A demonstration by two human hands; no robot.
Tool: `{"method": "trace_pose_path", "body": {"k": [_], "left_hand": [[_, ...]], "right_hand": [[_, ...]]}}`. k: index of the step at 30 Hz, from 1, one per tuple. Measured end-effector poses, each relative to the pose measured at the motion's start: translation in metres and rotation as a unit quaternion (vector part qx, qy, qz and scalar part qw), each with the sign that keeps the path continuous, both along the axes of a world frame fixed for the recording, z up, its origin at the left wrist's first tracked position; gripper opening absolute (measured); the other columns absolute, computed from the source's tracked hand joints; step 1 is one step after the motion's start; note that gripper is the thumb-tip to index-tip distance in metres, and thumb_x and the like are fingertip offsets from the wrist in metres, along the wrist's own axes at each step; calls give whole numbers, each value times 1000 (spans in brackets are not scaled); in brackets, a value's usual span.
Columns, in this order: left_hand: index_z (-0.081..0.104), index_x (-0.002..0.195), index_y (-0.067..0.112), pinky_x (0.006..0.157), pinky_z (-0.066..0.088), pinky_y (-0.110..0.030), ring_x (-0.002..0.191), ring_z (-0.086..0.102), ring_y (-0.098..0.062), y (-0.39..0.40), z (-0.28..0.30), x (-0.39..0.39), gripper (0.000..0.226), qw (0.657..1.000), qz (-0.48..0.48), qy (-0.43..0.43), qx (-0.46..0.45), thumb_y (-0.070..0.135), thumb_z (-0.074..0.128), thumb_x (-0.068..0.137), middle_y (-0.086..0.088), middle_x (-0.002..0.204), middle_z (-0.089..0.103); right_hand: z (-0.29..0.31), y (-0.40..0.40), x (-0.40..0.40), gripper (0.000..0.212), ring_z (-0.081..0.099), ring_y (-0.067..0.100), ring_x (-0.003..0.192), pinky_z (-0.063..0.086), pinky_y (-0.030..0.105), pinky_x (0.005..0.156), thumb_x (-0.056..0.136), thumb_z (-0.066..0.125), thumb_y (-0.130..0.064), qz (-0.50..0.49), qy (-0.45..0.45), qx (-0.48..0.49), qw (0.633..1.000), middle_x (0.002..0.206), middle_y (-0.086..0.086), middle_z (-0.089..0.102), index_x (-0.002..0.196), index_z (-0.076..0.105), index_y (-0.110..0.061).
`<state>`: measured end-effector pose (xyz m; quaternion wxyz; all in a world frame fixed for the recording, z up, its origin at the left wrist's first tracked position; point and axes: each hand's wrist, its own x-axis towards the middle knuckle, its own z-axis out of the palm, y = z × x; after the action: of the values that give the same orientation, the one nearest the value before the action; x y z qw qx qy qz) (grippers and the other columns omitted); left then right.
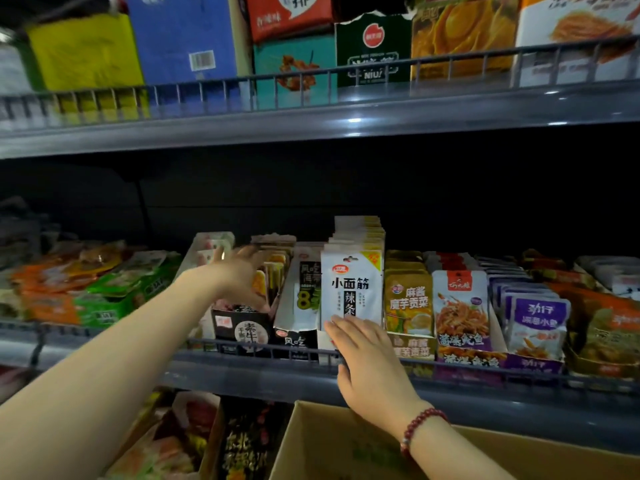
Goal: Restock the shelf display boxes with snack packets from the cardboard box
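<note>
On the middle shelf stands a row of display boxes packed with snack packets. My left hand (239,275) reaches into the black display box (242,329), fingers spread over the packets inside it. My right hand (363,358) rests flat against the lower front of the white snack packets (351,285) and on their display box at the shelf rail. It holds nothing. The brown cardboard box (332,441) sits open below the shelf, under my right wrist, which wears a red bead bracelet.
Right of the white packets stand display boxes of yellow packets (408,299), orange squid packets (462,310) and purple packets (535,320). Loose green and orange packets (104,285) lie at left. A wire rail (485,367) fronts the shelf. Large cartons fill the upper shelf (311,126).
</note>
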<state>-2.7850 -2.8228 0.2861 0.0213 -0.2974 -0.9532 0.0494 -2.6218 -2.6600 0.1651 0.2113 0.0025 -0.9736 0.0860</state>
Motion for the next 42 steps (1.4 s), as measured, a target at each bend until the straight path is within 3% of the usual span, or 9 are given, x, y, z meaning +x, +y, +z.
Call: {"method": "trace_pose_path", "body": {"k": [2,5,8,12,19,23,28,33,42], "left_hand": [[10,154,29,111,32,-38,142,32,-27,-8,-8,-3,94,1000,-5,-1,27,34,72,84,-5,160,21],[17,153,28,101,43,-34,131,46,-26,-10,-12,-9,89,999,-22,12,44,28,73,84,-5,153,36],[13,154,30,104,40,-35,136,40,-26,-9,-8,-15,99,999,-24,-21,35,24,78,79,-5,156,32],[18,153,22,116,22,-40,145,18,-27,-4,-13,-21,96,999,-30,40,0,31,78,78,-5,158,17],[22,151,27,116,25,-45,145,15,-29,-3,-16,-29,97,998,-22,0,66,28,82,74,-5,155,17],[21,150,22,112,30,-44,142,27,-28,-6,-12,-29,97,997,-15,-25,74,29,81,74,-5,154,28],[17,154,22,117,19,-46,148,12,-30,-4,-9,-29,94,1000,-5,-15,21,36,75,81,-8,161,14],[22,153,23,111,35,-39,140,36,-26,-7,-15,-36,96,995,-12,-44,85,32,80,77,-4,155,35],[39,141,22,113,23,-41,134,39,-22,-19,-37,-32,69,986,-81,105,99,36,72,82,-4,142,47]], "right_hand": [[0,-7,-9,63,-3,11,147,-21,27,106,99,38,-22,14,-12,5,1000,160,-9,4,153,7,-26],[-2,-16,-19,63,-5,10,147,-20,27,105,99,38,-23,27,-34,14,999,160,-9,-2,153,4,-28],[-3,-21,-23,63,-2,9,146,-20,27,106,99,37,-23,21,-42,24,999,160,-10,0,153,3,-28],[-5,-25,-23,63,0,10,146,-19,27,106,99,37,-25,9,-38,33,999,160,-10,3,153,3,-28],[-3,-31,-26,61,0,11,146,-21,28,105,99,38,-22,6,-22,35,999,159,-8,9,153,9,-25],[-1,-42,-39,66,-4,12,146,-19,26,107,97,40,-21,40,-17,18,999,160,-11,0,152,4,-30],[4,-58,-64,74,-9,13,145,-17,26,105,97,41,-20,77,-29,17,996,158,-14,-14,151,-8,-32],[5,-62,-73,75,2,14,145,-12,25,107,95,42,-16,77,-31,13,996,160,-9,-2,152,-5,-27],[0,-64,-74,77,10,14,144,-1,27,115,92,45,-13,87,-39,-17,995,160,-9,4,153,1,-28]]}}
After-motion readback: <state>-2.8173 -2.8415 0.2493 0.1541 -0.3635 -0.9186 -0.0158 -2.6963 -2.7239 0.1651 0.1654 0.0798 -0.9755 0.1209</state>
